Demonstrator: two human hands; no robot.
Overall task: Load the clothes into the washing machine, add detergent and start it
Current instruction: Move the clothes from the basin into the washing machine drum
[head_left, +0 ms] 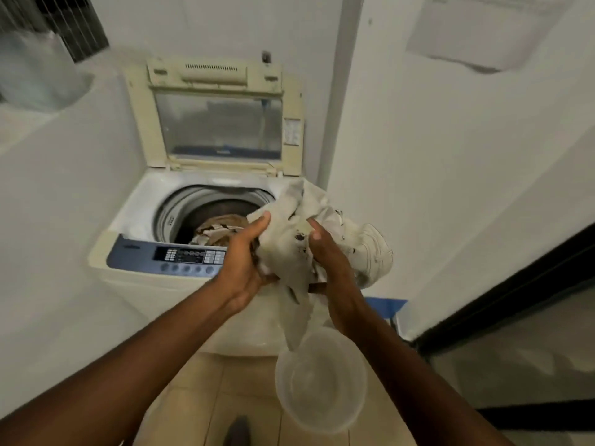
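A cream top-loading washing machine (135,217) stands ahead with its lid (219,123) raised. Brown and beige clothes (222,231) lie in its drum. I hold a bundle of pale grey-white clothes (289,243) over the machine's front right corner. My left hand (244,255) grips the bundle from the left, thumb on top. My right hand (328,252) grips it from the right. A strip of cloth hangs down from the bundle. The blue control panel (167,255) runs along the front edge, left of my hands.
A clear plastic basin (322,381) sits on the tiled floor below my hands. White walls close in on both sides. A dark door frame (502,300) runs along the right. Something blue (386,305) shows behind my right wrist. A shoe tip (236,431) shows at the bottom.
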